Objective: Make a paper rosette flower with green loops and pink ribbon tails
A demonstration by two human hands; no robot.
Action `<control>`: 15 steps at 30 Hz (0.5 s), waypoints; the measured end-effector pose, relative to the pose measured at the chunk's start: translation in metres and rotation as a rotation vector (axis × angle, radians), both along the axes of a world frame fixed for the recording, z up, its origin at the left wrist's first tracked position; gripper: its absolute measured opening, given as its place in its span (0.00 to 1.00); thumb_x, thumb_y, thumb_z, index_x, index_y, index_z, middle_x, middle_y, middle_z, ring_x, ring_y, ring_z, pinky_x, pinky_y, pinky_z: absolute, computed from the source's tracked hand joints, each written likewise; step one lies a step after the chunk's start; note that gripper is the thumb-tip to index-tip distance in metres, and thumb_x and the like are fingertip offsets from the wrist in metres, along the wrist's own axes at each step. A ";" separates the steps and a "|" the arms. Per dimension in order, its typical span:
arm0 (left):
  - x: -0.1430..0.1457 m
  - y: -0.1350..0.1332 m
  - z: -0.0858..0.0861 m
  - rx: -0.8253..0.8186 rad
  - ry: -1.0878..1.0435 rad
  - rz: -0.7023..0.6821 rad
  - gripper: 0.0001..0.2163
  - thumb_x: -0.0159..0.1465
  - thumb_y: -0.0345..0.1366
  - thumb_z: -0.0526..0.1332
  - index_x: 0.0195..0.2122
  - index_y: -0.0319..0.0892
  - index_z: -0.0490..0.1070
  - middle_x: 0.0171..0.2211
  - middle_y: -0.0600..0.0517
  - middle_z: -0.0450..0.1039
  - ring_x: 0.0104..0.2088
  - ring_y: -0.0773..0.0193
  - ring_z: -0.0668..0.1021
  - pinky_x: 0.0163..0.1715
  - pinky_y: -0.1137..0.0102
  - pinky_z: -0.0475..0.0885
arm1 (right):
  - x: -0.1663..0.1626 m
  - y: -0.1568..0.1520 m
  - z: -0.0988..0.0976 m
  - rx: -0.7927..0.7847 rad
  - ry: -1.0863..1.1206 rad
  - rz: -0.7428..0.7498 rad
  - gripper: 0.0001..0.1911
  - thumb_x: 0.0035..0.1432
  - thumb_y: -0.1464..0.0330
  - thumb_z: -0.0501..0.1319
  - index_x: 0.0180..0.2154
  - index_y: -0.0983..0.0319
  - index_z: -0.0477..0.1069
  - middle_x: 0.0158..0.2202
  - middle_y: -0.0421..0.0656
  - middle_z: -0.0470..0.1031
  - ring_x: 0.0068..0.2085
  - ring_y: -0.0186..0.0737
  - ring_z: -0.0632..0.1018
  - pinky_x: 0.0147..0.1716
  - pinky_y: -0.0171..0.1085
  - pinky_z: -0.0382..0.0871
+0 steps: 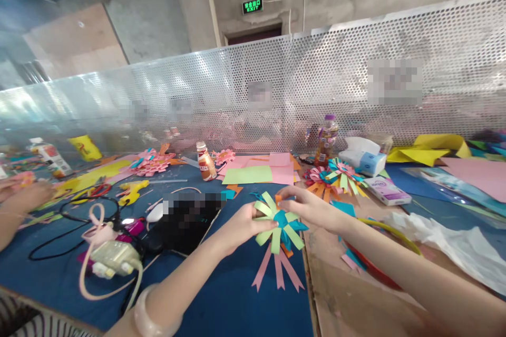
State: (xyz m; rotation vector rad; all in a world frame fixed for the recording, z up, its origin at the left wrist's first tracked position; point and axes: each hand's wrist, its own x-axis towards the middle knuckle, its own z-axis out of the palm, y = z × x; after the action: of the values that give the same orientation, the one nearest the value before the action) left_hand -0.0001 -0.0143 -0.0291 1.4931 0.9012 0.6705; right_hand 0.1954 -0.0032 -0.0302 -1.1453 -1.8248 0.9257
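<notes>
A paper flower [275, 224] with light green petal strips, a blue centre and pink ribbon tails is held above the blue table near its seam. My left hand [245, 227] pinches it from the left, thumb on the front by the blue centre. At its upper right, my right hand [302, 205] has its fingers closed at the flower's edge, around a small orange paper piece [278, 200]. Part of the fingers of both hands is hidden behind the paper. The pink tails [278, 268] hang below the petals.
Phone [185, 224], cables and a power strip [114, 258] lie left. Coloured paper sheets [249, 175], a small bottle [205, 160], a purple-capped bottle [326, 139], finished flowers [343, 175] and tissues [361, 156] stand behind. Another person's hand [29, 192] is at far left.
</notes>
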 end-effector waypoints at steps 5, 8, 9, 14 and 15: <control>-0.006 0.006 0.003 0.301 0.049 0.231 0.09 0.57 0.37 0.62 0.38 0.41 0.68 0.35 0.51 0.73 0.36 0.61 0.76 0.37 0.70 0.68 | 0.006 0.004 0.000 0.044 0.181 -0.258 0.18 0.60 0.53 0.49 0.36 0.59 0.67 0.34 0.40 0.70 0.39 0.40 0.71 0.39 0.38 0.63; -0.011 0.011 0.003 0.705 0.172 0.165 0.04 0.59 0.32 0.60 0.36 0.42 0.70 0.39 0.50 0.74 0.45 0.59 0.74 0.46 0.66 0.66 | 0.009 0.012 -0.006 -0.091 0.197 -0.202 0.23 0.58 0.49 0.49 0.30 0.61 0.69 0.28 0.41 0.71 0.33 0.39 0.71 0.33 0.37 0.63; -0.012 0.013 0.002 0.818 0.205 0.101 0.04 0.59 0.30 0.60 0.35 0.43 0.71 0.40 0.49 0.74 0.48 0.59 0.73 0.50 0.65 0.64 | 0.009 0.015 -0.010 -0.168 0.194 -0.150 0.25 0.57 0.48 0.50 0.28 0.62 0.71 0.26 0.42 0.72 0.31 0.40 0.72 0.31 0.37 0.63; -0.014 0.018 -0.003 0.998 0.249 -0.008 0.04 0.60 0.30 0.60 0.34 0.44 0.73 0.43 0.48 0.74 0.55 0.59 0.68 0.54 0.62 0.62 | 0.007 0.019 -0.023 -0.455 0.261 0.034 0.27 0.53 0.47 0.55 0.34 0.64 0.75 0.35 0.48 0.77 0.33 0.41 0.75 0.27 0.36 0.64; -0.015 0.019 -0.004 1.017 0.237 0.009 0.03 0.60 0.31 0.60 0.33 0.44 0.73 0.44 0.48 0.74 0.55 0.58 0.67 0.54 0.62 0.63 | 0.007 0.018 -0.024 -0.473 0.296 0.040 0.25 0.53 0.48 0.56 0.37 0.63 0.74 0.38 0.47 0.76 0.35 0.40 0.75 0.29 0.36 0.65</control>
State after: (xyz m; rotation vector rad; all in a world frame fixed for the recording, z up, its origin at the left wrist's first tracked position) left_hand -0.0146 0.0043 -0.0331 2.5082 0.7608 1.0530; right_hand 0.2024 0.0143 -0.0538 -1.1718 -1.4312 1.5184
